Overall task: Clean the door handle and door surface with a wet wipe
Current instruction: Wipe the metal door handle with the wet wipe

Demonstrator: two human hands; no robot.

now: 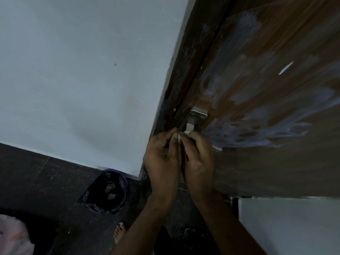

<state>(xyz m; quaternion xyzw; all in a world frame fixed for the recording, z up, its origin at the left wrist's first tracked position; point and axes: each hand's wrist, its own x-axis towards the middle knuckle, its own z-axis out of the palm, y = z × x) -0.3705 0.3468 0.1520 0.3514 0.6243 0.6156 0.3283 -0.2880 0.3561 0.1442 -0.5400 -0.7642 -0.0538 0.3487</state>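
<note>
A brown wooden door [266,89] with pale bluish smears fills the right side. Its metal handle [197,115] is screwed on near the door's edge, and my hands hide its lower part. My left hand [161,161] and my right hand [199,159] are close together just below the handle plate. Their fingertips pinch a small white wet wipe [179,138], of which only a thin edge shows. A bit of white also shows by my right thumb against the handle.
A white wall [82,80] is to the left of the dark door frame [184,70]. A bin lined with a black bag [106,192] stands on the dark floor below. My bare foot [119,232] and a dark sandal [191,234] are near the bottom edge.
</note>
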